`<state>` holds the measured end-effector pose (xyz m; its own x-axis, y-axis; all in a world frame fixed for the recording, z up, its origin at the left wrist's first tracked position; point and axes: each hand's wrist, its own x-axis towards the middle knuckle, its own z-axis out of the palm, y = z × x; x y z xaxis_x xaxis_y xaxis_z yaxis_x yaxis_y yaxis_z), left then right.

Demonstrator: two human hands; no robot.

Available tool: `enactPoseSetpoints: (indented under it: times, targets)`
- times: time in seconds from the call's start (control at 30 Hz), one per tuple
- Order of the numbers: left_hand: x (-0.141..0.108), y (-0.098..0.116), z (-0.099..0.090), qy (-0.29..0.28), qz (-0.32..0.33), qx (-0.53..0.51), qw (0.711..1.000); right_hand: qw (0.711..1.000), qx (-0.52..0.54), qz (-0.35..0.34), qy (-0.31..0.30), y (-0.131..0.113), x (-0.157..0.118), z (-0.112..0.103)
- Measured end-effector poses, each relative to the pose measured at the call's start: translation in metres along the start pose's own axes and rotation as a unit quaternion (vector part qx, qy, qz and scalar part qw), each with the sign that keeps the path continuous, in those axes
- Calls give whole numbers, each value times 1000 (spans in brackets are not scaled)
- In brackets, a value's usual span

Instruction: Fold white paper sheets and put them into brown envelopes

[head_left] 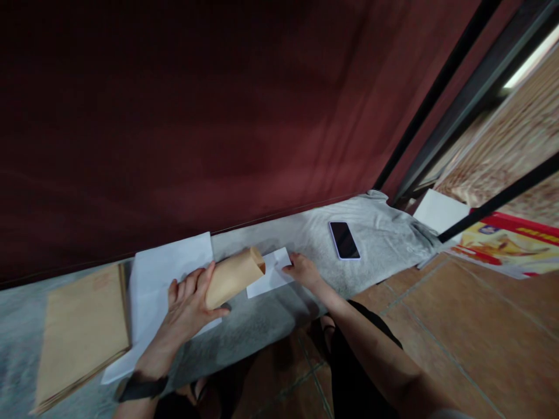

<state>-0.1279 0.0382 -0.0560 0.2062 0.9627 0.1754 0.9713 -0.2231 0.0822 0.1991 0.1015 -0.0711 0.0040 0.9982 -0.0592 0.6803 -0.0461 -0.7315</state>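
Note:
My left hand [192, 304] is wrapped around the lower end of a brown paper envelope [233, 278], which bulges with its mouth gaping toward the right. Pinched at its right edge by my right hand [303, 269] is a folded white paper [271, 273]. Its left part lies close by the envelope's mouth; whether any of it is inside, I cannot tell. Under and beside my left hand are larger white sheets [170, 262]. Farther left rests a stack of flat brown envelopes [85, 331].
A grey cloth [371, 233] covers the narrow bench surface. A phone [345, 240] lies on it to the right. Dark red fabric [196, 116] hangs along the back edge. Black poles [437, 96] and a colourful printed box [510, 244] stand at the right, above a tiled floor [441, 314].

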Motion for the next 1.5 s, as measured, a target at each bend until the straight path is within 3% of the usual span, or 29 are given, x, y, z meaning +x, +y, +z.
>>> enactPoseSetpoints:
  times: [0.2,0.3,0.4,0.5,0.63,0.8,0.93,1.1,1.27,1.5]
  targets:
    - [1,3,-1,-3,-10,-1,1000,987,134,-26,82,11,23,-32]
    - [2,4,0,1,-16,2,1000,954,269,-39,127,9,31,-42]
    - [3,5,3,11,-17,1,1000,929,348,-50,114,6,31,-40]
    - [5,6,6,27,-18,12,999,951,289,-84,64,6,26,-36]
    - [7,7,9,41,-26,26,998,973,189,-122,47,13,22,-37]
    - [8,8,10,58,-17,28,998,964,261,-41,-41,21,23,-42]
    - [10,15,10,57,16,23,998,948,308,-17,-75,21,24,-36]
    - [15,28,10,67,33,-3,997,947,312,-28,-71,12,22,-15]
    - [19,38,14,81,61,-23,995,967,231,-98,-46,1,17,4]
    - [24,47,15,80,93,-34,992,976,189,-45,-95,-6,12,20]
